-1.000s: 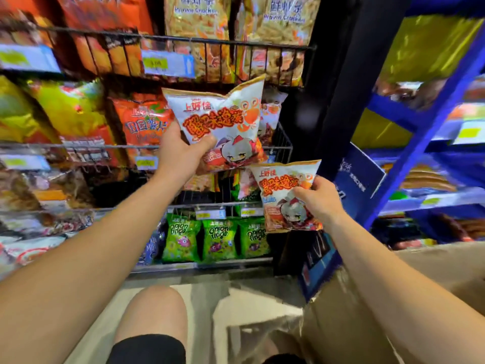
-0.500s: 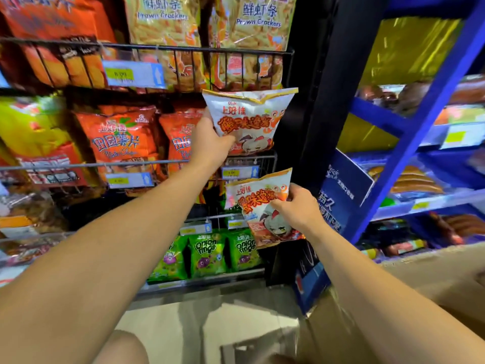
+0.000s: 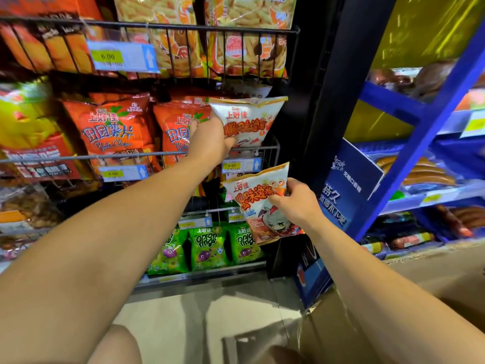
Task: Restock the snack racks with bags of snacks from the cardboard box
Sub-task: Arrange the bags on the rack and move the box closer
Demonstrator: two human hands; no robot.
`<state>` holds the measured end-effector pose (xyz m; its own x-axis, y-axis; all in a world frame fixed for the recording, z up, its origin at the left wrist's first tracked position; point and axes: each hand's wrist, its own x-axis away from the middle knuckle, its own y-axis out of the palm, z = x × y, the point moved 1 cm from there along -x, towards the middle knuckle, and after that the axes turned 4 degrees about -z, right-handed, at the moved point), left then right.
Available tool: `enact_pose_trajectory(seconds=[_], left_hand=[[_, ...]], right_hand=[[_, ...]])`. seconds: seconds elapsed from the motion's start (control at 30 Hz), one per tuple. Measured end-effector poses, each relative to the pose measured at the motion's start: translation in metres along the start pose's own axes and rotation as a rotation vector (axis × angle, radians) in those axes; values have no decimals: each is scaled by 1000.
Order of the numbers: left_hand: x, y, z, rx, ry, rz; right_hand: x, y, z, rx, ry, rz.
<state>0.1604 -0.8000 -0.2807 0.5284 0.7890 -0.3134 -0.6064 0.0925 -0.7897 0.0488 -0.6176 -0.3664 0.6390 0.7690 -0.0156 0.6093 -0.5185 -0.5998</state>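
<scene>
My L hand [image 3: 210, 143] grips white snack bag [image 3: 249, 119] upright, top edge up, in wire rack [image 3: 273, 151]. R hand [image 3: 296, 203] clamps 2nd bag [image 3: 262, 203], long axis tilted, top up-left.

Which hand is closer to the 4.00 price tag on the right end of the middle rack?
Left. The left hand is just above and left of the 4.00 price tag, pushing a white snack bag in. The right hand holds a second bag lower right.
</scene>
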Motion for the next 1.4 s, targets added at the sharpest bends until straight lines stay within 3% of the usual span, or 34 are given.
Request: enact_pose_trajectory(seconds=[0.17,0.3,0.4,0.5,0.63,0.73,0.9,1.3,1.4], left_hand=[[-20,15,-1,29,-15,-44],[-27,22,-4,-121,-78,-144],[-15,11,12,-50,-81,-58],[2,-3,21,162,-31,175],[9,-4,28,-186,228,314],[-6,2,35,-461,433,180],[-45,11,36,-635,372,-82],[-66,21,26,-666,476,219],[-73,22,27,-711,374,101]], right_hand=[[-9,0,8,-42,17,1],[-13,5,9,-74,20,-22],[-13,6,9,-65,14,-39],[-15,5,9,-74,14,-41],[-15,8,7,-71,8,-51],[-14,10,7,-63,8,-74],[-18,14,8,-62,8,-80],[-25,18,10,-74,43,-57],[-27,17,10,-82,55,-55]])
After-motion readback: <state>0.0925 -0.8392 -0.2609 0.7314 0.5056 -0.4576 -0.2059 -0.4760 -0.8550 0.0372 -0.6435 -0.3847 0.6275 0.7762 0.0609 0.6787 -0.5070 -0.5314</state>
